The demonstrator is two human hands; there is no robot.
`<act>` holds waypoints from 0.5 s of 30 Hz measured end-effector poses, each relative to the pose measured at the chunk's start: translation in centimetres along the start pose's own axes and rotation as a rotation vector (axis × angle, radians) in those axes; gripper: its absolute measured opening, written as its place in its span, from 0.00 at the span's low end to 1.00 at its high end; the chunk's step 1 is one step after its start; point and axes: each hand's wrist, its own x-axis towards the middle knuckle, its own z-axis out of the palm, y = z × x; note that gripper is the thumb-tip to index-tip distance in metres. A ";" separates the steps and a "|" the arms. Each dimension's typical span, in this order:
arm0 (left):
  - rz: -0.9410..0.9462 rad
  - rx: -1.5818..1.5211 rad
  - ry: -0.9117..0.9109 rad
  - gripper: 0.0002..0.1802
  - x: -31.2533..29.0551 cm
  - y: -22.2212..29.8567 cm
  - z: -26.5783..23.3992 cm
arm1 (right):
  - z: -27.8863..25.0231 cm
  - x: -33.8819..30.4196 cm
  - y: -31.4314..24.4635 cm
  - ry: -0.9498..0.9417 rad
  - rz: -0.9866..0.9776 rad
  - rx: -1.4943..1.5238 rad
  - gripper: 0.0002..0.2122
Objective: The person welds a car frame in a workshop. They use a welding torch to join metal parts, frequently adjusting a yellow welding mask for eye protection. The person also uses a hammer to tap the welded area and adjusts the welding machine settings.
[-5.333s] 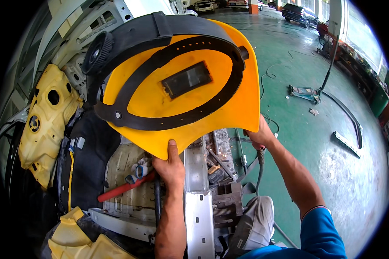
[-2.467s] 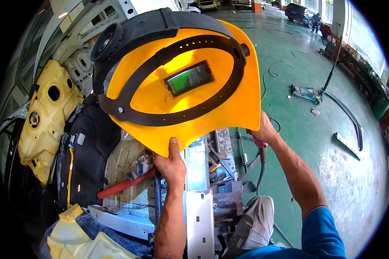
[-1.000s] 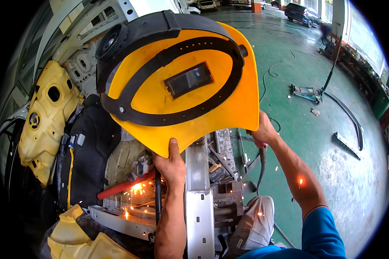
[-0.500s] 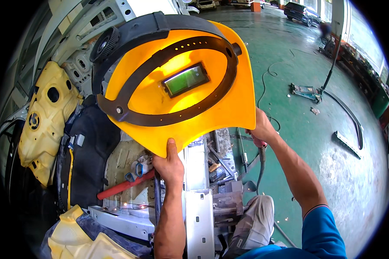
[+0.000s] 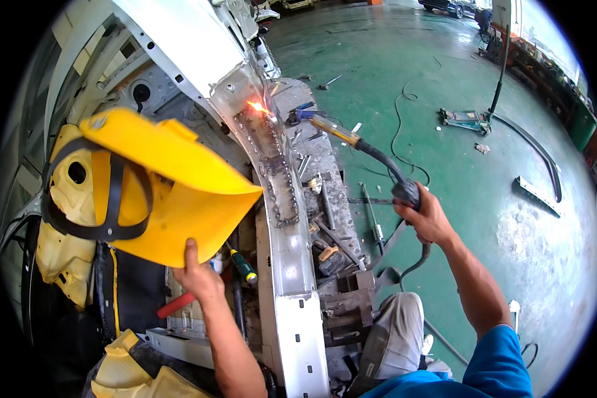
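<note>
The right hand (image 5: 426, 215) is gripping the welding torch (image 5: 361, 142), its tip glowing at upper centre on the silver body panel (image 5: 282, 199). The left hand (image 5: 196, 275) is clutching the yellow welding mask (image 5: 172, 192) tilted aside at left, so the arc may be flashing unshielded eyes.

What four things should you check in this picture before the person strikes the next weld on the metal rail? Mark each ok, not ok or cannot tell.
1. Shield before the face: not ok. The left hand holds the yellow welding shield low and off to the left side.
2. Grip on the torch: ok. The right hand clasps the welding torch at its handle.
3. Torch tip at the seam: ok. It points at the glowing spot on the metal rail.
4. Hands covered: not ok. Both are bare.
</note>
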 end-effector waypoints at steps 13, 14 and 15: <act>-0.350 0.216 0.361 0.24 0.2 0.7 -17.9 | -4.6 -10.9 4.1 -0.035 -0.002 -0.118 0.20; -0.380 0.240 0.389 0.23 -0.2 0.8 -18.0 | -4.9 -11.7 4.2 -0.028 -0.001 -0.120 0.20; -0.413 0.255 0.406 0.23 -0.6 1.0 -18.1 | -5.2 -12.5 4.2 -0.022 -0.001 -0.122 0.21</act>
